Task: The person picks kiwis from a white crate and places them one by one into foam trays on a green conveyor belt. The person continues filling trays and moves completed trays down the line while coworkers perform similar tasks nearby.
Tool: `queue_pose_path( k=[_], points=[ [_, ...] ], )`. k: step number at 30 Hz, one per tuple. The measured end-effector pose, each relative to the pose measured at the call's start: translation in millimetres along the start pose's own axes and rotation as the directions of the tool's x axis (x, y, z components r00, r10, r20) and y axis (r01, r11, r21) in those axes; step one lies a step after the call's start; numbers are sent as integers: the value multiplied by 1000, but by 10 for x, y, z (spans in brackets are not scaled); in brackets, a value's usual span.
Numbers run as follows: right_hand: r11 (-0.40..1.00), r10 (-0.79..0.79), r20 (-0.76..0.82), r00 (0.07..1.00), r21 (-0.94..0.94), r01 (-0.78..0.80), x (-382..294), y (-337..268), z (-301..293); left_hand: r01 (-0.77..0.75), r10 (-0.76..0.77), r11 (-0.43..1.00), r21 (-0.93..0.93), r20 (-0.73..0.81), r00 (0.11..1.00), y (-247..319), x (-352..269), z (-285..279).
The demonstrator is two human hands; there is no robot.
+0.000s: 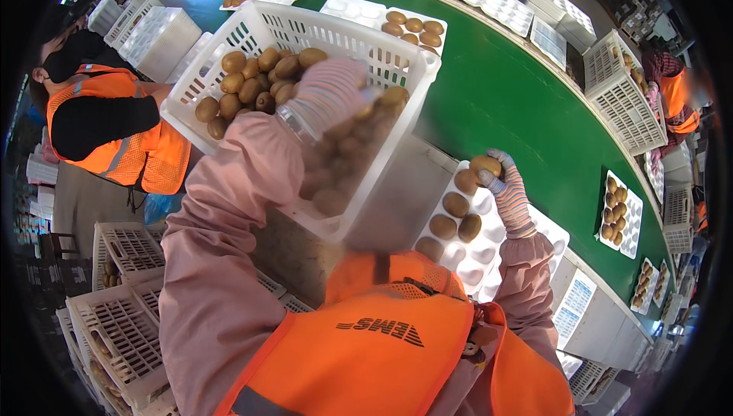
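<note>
My left hand [332,92], in a striped knit glove, reaches into a white slatted plastic crate [421,87] of kiwifruit [249,89]. It is blurred, its fingers point away from me, and I cannot see whether they hold a fruit. My right hand [509,190], gloved alike, grips a kiwifruit [485,166] by its sides at the far end of a white moulded tray [452,255]. Several kiwifruit [456,205] lie in that tray's left cups, and bare cups show nearer my right forearm.
A green conveyor belt [515,124] curves past, carrying part-filled trays [630,221]. Beside me on the left sits a co-worker in an orange vest [109,124]. Stacked crates [120,324] stand at lower left. Another person [676,95] is across the belt by a crate [624,101].
</note>
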State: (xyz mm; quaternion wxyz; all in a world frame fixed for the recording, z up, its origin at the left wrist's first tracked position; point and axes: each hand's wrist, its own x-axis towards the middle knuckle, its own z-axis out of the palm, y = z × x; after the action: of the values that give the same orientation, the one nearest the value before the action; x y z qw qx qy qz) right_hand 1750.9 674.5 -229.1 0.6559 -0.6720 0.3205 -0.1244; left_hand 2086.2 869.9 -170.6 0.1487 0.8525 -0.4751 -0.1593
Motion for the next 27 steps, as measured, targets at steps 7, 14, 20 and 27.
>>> queue_pose_path(
  k=[7, 14, 20, 27],
  points=[
    [971, 220, -482, 848, 24, -238, -26, 1311, -1085, 209, -304, 928, 310, 299, 905, -1271, 77, 498],
    [877, 242, -486, 840, -261, -404, 78, 1613, -911, 200, -289, 934, 298, 298, 910, -1752, 271, 745],
    [675, -1, -450, 893, -659, -331, 148, 1673, -722, 380, -444, 890, 252, 292, 847, -1815, 354, 981],
    [311, -110, -295, 949, -917, -249, 123, 1912, -610, 505, -524, 848, 161, 108, 845, -1990, 396, 1269]
  ],
)
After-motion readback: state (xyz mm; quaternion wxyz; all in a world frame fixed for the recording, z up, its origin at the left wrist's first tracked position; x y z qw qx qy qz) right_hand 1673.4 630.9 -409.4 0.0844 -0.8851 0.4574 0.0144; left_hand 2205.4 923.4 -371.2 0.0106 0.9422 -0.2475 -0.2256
